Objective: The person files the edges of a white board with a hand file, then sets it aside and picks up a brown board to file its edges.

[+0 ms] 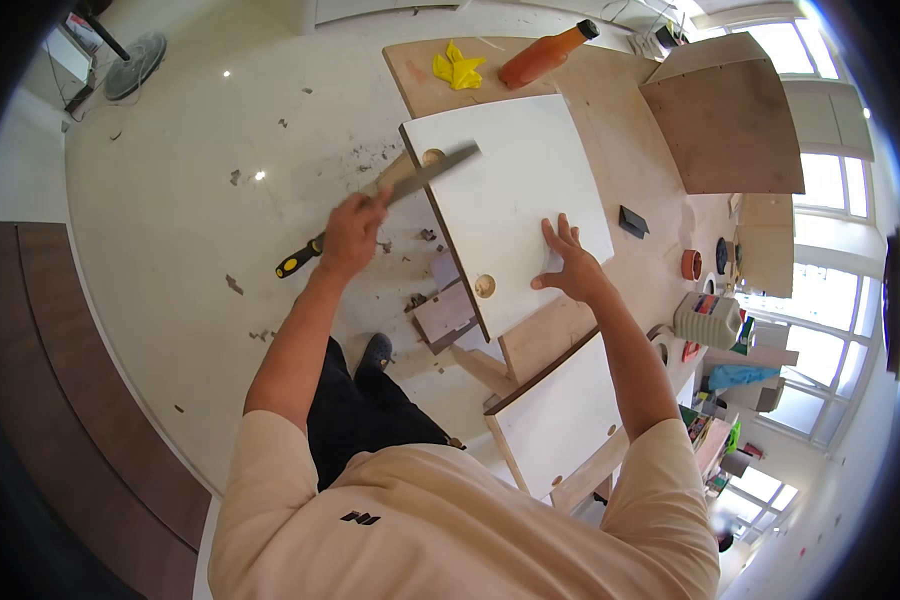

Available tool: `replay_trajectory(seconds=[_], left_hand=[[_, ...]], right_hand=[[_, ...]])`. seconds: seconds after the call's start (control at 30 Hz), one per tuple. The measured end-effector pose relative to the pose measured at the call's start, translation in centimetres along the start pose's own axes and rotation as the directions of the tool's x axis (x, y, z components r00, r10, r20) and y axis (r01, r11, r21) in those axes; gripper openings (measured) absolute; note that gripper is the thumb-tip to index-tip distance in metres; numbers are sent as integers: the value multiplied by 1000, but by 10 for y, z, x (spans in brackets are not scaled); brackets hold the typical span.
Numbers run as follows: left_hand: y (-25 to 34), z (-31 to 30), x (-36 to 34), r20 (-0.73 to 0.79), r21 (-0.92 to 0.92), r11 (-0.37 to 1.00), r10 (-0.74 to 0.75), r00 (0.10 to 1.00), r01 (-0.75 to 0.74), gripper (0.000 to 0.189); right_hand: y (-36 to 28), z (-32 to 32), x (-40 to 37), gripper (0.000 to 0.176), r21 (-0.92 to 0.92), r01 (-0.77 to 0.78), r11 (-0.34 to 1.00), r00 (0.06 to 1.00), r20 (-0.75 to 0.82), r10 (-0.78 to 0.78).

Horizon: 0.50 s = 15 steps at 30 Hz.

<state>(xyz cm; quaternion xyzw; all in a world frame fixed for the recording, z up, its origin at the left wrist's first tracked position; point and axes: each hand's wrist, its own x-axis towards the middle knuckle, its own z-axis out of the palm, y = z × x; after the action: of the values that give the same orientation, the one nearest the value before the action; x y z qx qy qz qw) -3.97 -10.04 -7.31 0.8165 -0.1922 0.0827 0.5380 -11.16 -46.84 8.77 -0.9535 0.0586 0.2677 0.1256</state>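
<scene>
My left hand (354,236) is closed around a flat metal file (420,182) between its blade and its black-and-yellow handle (300,258). The blade slants up to the right across the left edge of a white cabinet door panel (530,190) with dark edging. My right hand (573,264) has its fingers spread on the panel's face, toward its right side. Two round hinge holes lie near the panel's left edge; the lower hole (485,286) shows in full, while the upper hole (432,157) is partly covered by the file.
Under the panel is a wooden worktable (610,110), holding an orange bottle (548,55), a yellow cloth (458,67), a small black piece (633,222) and a brown box (725,115). A second white panel (560,410) lies nearer me. Scraps litter the floor (200,230) at left.
</scene>
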Motion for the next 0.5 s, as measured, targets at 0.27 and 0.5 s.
replay_trajectory(seconds=[0.27, 0.5], left_hand=[[16, 5, 41, 44, -29, 972, 234, 971, -233, 51], [-33, -21, 82, -13, -79, 991, 104, 994, -105, 61]], right_hand=[[-10, -6, 0, 122, 13, -40, 999, 998, 42, 39], [-7, -3, 1, 120, 57, -66, 996, 997, 39, 64]])
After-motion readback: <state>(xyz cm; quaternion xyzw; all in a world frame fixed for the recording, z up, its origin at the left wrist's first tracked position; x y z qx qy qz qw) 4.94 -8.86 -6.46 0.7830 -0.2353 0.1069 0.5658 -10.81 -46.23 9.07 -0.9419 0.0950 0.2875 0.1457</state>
